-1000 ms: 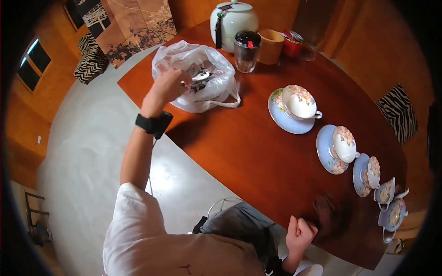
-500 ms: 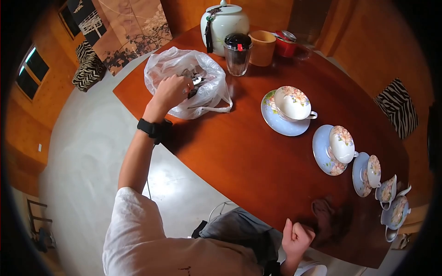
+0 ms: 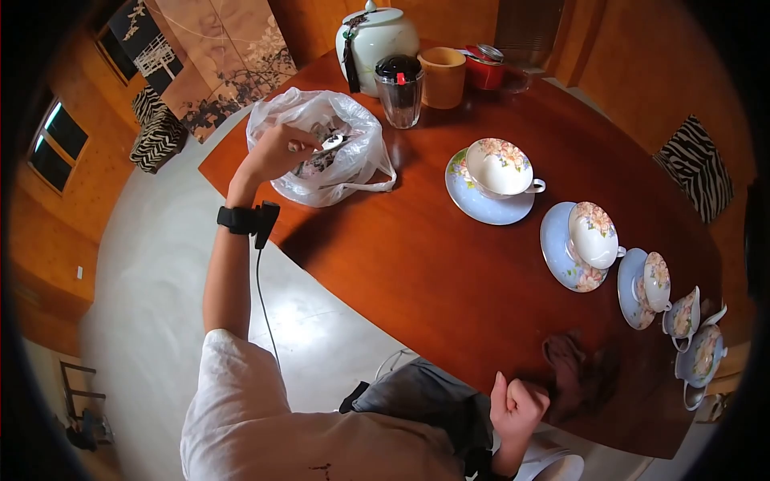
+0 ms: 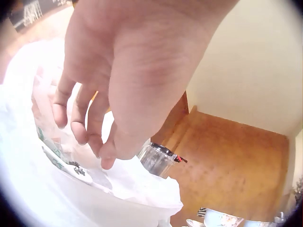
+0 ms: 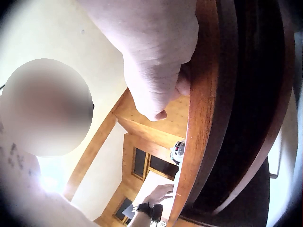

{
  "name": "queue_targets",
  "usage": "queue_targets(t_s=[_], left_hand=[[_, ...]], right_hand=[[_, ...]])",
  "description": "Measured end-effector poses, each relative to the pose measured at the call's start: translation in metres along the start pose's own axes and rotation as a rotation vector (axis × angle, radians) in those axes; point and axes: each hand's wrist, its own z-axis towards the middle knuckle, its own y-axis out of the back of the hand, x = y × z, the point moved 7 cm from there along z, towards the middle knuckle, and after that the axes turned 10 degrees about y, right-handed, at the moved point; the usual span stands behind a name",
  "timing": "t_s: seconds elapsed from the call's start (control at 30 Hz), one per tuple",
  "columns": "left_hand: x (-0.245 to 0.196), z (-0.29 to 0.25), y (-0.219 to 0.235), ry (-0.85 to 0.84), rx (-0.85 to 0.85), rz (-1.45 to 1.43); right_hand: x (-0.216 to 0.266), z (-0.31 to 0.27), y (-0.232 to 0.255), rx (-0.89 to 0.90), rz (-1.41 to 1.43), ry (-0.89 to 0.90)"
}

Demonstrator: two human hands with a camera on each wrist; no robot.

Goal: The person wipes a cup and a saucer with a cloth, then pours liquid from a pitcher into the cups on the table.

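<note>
In the head view my left hand [image 3: 271, 157] hangs over the near left part of a crumpled clear plastic bag [image 3: 362, 160] with small dark and printed packets inside. Just beyond its fingertips shows a white piece with a dark mark [image 3: 332, 142]. The left wrist view shows the fingers of that hand [image 4: 111, 94] loosely bent, thumb near the index finger, nothing visible between them, above the white piece [image 4: 80, 171]. My right hand [image 3: 520, 407] lies at the table's near edge, fingers curled in, thumb raised, holding nothing visible.
Behind the bag stand a lidded jar [image 3: 377, 48], a glass with a black lid [image 3: 399, 96], a wooden cup [image 3: 441, 78] and a red tin [image 3: 484, 70]. Floral cups on blue saucers [image 3: 489, 210] line the right side. A dark cloth [image 3: 564, 373] lies near my right hand.
My left hand has drawn back toward the bag's left side, and more of the white piece shows. The head view has shifted slightly. My right hand keeps its curled pose.
</note>
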Motion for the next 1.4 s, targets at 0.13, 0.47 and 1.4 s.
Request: queue_targets(t_s=[0.13, 0.47, 1.4], left_hand=[[0.012, 0.002, -0.006, 0.026, 0.027, -0.034], [0.006, 0.0, -0.013, -0.046, 0.051, -0.213], [0.016, 0.002, -0.024, 0.049, 0.061, -0.003]], right_hand=[[0.0, 0.001, 0.001, 0.002, 0.007, 0.011], [0.001, 0.0, -0.001, 0.013, -0.023, 0.021], [-0.001, -0.003, -0.003, 0.028, -0.1, 0.061]])
